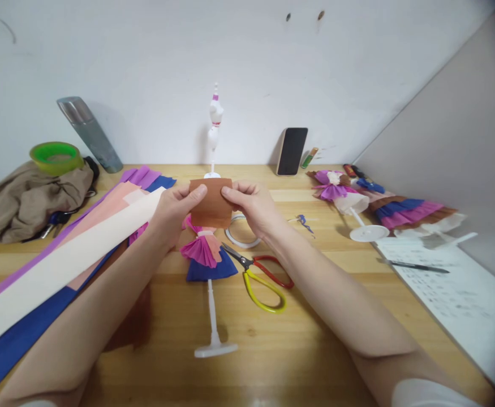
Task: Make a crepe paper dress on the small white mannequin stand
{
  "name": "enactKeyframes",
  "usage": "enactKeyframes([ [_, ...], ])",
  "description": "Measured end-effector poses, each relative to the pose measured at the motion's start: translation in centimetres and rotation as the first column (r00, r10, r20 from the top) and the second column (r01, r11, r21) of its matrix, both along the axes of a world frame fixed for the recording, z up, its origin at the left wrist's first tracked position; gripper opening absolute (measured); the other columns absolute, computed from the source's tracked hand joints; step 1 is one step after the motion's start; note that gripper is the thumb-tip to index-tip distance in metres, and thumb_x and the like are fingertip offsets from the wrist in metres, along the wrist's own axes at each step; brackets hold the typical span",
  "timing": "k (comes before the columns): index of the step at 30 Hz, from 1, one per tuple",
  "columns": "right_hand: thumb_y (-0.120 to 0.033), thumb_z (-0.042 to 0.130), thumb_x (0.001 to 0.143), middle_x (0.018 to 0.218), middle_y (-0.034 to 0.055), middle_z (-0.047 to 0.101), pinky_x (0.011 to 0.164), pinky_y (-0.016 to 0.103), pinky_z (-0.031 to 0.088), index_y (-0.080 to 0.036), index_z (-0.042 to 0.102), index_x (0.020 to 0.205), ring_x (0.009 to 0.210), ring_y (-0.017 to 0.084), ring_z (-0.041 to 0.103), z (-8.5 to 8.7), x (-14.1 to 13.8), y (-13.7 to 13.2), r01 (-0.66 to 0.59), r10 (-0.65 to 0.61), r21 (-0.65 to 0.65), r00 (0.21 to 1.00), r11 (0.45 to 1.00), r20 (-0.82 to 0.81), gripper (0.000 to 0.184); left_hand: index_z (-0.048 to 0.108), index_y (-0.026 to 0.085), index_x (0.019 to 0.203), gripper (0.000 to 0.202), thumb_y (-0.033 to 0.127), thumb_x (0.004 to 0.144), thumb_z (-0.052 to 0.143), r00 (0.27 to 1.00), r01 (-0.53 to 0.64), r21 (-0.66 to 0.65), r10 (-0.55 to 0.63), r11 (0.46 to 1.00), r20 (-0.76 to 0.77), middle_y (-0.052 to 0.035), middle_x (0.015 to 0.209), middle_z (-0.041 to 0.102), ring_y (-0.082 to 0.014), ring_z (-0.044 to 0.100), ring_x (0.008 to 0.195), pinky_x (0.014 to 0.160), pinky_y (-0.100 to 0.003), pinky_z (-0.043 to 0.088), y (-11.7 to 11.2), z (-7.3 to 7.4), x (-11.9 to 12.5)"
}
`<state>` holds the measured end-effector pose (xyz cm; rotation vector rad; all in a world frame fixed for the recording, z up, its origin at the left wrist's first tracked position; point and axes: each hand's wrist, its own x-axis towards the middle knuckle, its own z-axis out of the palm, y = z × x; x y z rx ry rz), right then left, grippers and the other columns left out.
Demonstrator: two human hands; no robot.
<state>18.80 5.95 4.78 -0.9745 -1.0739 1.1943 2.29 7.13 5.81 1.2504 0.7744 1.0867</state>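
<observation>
Between my two hands a brown piece of crepe paper (211,204) is held up, roughly square. My left hand (178,204) pinches its left edge, thumb on the front. On the upper right edge my right hand (253,203) has the same kind of pinch. Behind and below the paper lies a small dress form (213,316) on a white stand, wearing a pink and blue paper dress (211,267); its top is hidden by the brown paper. Scissors with red and yellow handles (247,263) lie beside the dress, blades partly apart. A roll of narrow white tape (244,244) is partly behind my right hand.
Long paper strips (73,260) lie at the left, near a cloth (9,198) topped by a green tape roll (56,157). A bare white dress form (214,130), a bottle (90,133) and a phone (292,151) stand at the wall. Dressed forms (421,212) and a pen (419,266) are right.
</observation>
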Motion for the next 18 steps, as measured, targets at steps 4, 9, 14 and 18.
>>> enactKeyframes([
  [4,-0.040,0.078,0.059,0.049,-0.0058,0.049,0.054,0.026,0.026,-0.018,0.056,0.049,0.050,0.008,0.038,0.1,0.0,0.0,0.016,-0.018,0.037,0.998,0.999,0.056,0.032,0.072,0.016,0.075,0.026,0.041,0.071,0.077,0.993,-0.099,0.049,0.102,0.994,-0.051,-0.0015,0.071,0.070,-0.0149,0.064,0.072,0.069,-0.024,0.049,0.6,0.3,-0.5],
  [9,-0.039,0.076,0.061,0.056,-0.0043,0.056,0.056,0.026,0.033,-0.018,0.061,0.058,0.055,0.009,0.044,0.3,-0.1,-0.2,-0.018,0.011,0.093,0.998,0.995,0.066,0.027,0.058,0.015,0.053,0.028,0.030,0.062,0.080,0.976,-0.182,0.079,0.190,0.980,-0.104,0.0039,0.054,0.057,-0.0076,0.049,0.055,0.058,-0.020,0.040,1.0,0.3,-0.7],
  [14,-0.040,0.076,0.064,0.052,-0.0055,0.049,0.053,0.025,0.029,-0.019,0.055,0.051,0.052,0.008,0.038,0.1,-0.1,-0.1,0.022,-0.030,0.132,0.998,0.991,0.063,0.032,0.058,0.015,0.054,0.025,0.030,0.064,0.076,0.969,-0.158,0.148,0.182,0.976,-0.168,0.0039,0.052,0.055,-0.0072,0.048,0.053,0.057,-0.020,0.038,1.1,0.3,-0.8],
  [18,-0.041,0.077,0.062,0.051,-0.0060,0.049,0.051,0.025,0.024,-0.019,0.063,0.056,0.050,0.007,0.035,0.0,-0.1,0.1,0.032,-0.036,0.103,0.999,0.994,0.029,0.027,0.055,0.016,0.052,0.028,0.031,0.068,0.073,0.956,-0.139,0.184,0.180,0.973,-0.232,0.0055,0.043,0.047,-0.0054,0.038,0.044,0.048,-0.020,0.028,1.2,0.4,-1.0],
])
